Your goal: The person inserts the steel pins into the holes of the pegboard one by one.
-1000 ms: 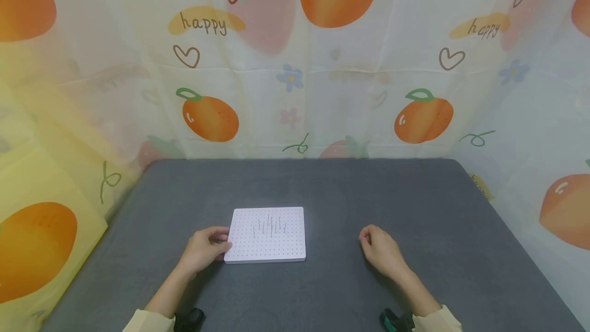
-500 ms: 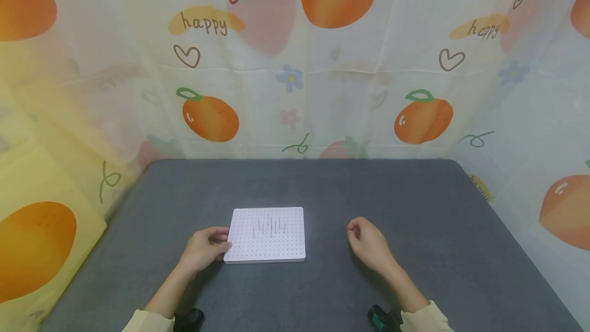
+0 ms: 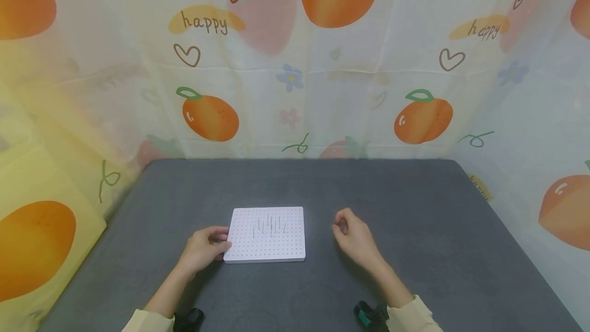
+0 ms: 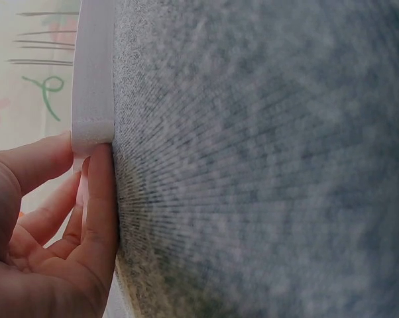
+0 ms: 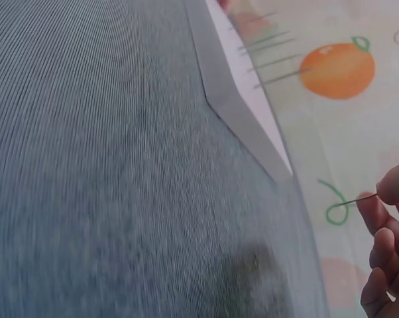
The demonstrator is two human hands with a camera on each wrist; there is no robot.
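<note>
A white perforated board (image 3: 267, 250) lies on the grey table, with several thin needles (image 4: 44, 61) standing upright in its holes. My left hand (image 3: 203, 249) grips the board's left edge, thumb at the top rim and fingertips against the side near the tabletop. Right of the board, my right hand (image 3: 357, 240) is raised over the table with its fingers curled. In the right wrist view a thin dark needle (image 5: 358, 199) sticks out between the thumb and forefinger of that hand. The needle is too fine to make out in the head view.
The dark grey table (image 3: 392, 183) stretches to a curtain (image 3: 341, 91) printed with oranges and hearts, which hangs behind it and along both sides. A dark wrist camera (image 3: 189, 319) sits at the left sleeve, another camera (image 3: 369, 315) at the right sleeve.
My right hand has moved left and slightly away from me, closer to the board. My left hand and the board have stayed where they were.
</note>
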